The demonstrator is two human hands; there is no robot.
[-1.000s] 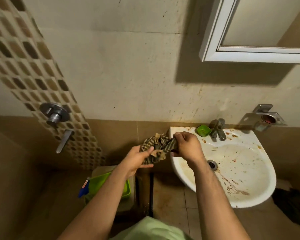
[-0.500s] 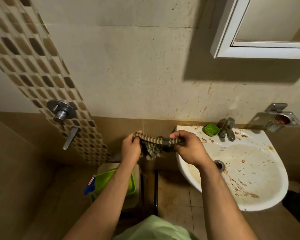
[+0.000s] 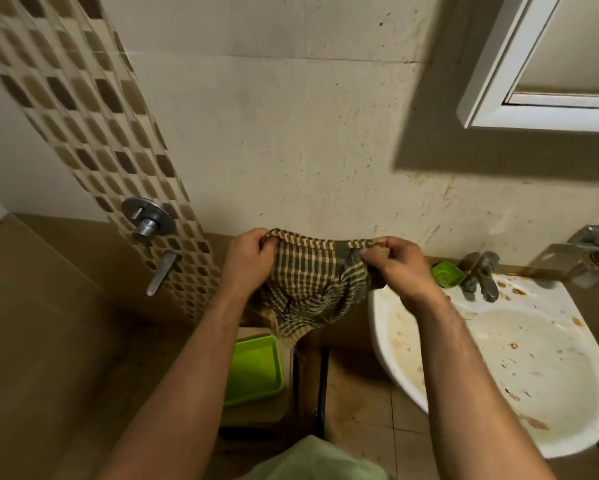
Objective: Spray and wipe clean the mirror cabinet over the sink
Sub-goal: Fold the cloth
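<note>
Cloth point(image 3: 308, 289) now spread; left hand point(image 3: 246, 261), right hand point(image 3: 395, 268) pinch top corners.

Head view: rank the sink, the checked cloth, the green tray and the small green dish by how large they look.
1. sink
2. checked cloth
3. green tray, partly hidden and lying farther from the camera, so its real size may be nearer the cloth's
4. small green dish

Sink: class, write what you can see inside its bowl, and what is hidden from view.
Inside the sink only brown stains show on the white bowl; no object lies there. The right forearm covers the bowl's left part, so that area is unseen.
</note>
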